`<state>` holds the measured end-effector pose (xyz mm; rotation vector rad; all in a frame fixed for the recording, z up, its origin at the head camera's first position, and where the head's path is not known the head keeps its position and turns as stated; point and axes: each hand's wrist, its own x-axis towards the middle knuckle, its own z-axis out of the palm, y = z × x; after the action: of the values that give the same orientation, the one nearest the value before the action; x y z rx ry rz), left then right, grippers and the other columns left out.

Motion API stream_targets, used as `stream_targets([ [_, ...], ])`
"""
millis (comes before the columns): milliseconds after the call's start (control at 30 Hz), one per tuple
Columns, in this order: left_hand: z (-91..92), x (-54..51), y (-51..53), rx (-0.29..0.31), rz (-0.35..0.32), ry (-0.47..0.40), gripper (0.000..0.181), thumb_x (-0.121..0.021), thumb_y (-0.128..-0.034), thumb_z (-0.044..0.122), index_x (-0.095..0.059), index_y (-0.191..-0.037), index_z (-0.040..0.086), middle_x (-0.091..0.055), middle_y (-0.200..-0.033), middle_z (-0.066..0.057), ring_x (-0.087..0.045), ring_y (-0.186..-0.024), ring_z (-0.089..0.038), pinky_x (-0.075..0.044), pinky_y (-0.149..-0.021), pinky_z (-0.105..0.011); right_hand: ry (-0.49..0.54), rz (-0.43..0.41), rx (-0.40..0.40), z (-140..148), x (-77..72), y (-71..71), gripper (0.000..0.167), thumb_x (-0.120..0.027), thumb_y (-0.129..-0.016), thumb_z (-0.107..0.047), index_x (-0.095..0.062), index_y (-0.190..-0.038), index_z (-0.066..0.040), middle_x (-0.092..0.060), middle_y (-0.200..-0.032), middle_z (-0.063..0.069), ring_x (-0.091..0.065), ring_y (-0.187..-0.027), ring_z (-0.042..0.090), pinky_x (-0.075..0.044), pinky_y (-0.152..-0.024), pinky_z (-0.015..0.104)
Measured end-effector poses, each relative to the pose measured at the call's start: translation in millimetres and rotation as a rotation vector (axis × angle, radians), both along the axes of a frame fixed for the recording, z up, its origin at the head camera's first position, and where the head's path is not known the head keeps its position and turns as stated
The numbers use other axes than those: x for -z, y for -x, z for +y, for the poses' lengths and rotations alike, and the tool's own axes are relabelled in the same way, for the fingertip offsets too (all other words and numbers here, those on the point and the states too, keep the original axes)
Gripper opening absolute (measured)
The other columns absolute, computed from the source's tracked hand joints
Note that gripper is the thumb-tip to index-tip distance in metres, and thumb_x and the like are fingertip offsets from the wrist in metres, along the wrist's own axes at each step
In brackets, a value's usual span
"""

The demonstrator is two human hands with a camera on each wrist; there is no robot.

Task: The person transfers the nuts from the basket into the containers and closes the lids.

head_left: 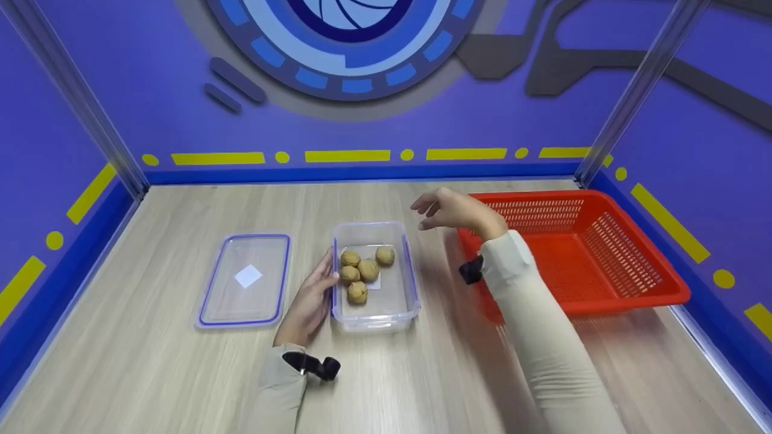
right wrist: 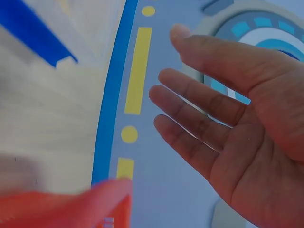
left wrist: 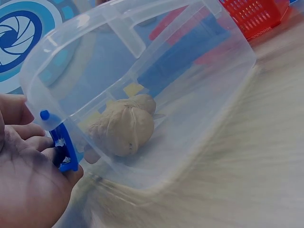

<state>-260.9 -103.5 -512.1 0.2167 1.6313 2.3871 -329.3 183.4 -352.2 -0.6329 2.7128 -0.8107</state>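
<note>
A clear plastic container (head_left: 395,301) holds several walnuts (head_left: 368,270), most of them toward its left side. The left hand (head_left: 309,301) grips the container's left wall, thumb on the rim; in the left wrist view its fingers lie by the blue clip (left wrist: 66,148) and walnuts (left wrist: 126,126) show through the plastic. Above the table, between the container and the red basket (head_left: 603,304), the right hand (head_left: 452,211) is raised, holding nothing. The right wrist view shows that hand (right wrist: 237,114) with its fingers loosely extended and apart.
A clear lid with a blue seal (head_left: 241,307) lies flat on the table (head_left: 181,374), left of the container. The red basket stands at the right, under and beside the right forearm. Blue panels (head_left: 374,135) wall the table at the back and both sides.
</note>
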Motion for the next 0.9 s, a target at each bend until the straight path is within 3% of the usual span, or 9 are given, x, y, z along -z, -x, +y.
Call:
stream_targets([
  [367,-0.9,-1.0,0.1,-0.012,-0.006,0.010,0.064,-0.039,-0.0968,0.000,-0.009,-0.153,0.004,0.003,-0.162,-0.011,0.007,-0.150,-0.027,0.005,-0.123,-0.038,0.029,0.018,0.050,51,2.8,0.1,0.041,-0.071,-0.086,-0.014,-0.063,-0.125,-0.007,-0.066,-0.121,0.015,-0.063,-0.110,0.030,-0.053,-0.097,0.045],
  [600,0.2,-0.5,0.5,-0.014,-0.007,0.012,0.064,-0.039,-0.0965,0.000,-0.009,-0.153,0.004,0.003,-0.162,-0.012,0.007,-0.150,-0.027,0.005,-0.123,-0.038,0.031,0.031,0.075,86,18.8,0.6,0.042,-0.073,-0.085,-0.017,-0.063,-0.124,-0.002,-0.067,-0.117,0.017,-0.064,-0.105,0.030,-0.053,-0.095,0.047],
  [900,0.1,-1.5,-0.6,-0.021,-0.019,0.014,0.064,-0.039,-0.0964,0.000,-0.011,-0.153,0.005,0.002,-0.162,-0.012,0.006,-0.150,-0.027,0.004,-0.123,-0.038,0.035,-0.007,0.085,112,39.8,2.3,0.047,-0.072,-0.085,-0.017,-0.060,-0.128,-0.001,-0.065,-0.122,0.020,-0.064,-0.109,0.033,-0.053,-0.095,0.049],
])
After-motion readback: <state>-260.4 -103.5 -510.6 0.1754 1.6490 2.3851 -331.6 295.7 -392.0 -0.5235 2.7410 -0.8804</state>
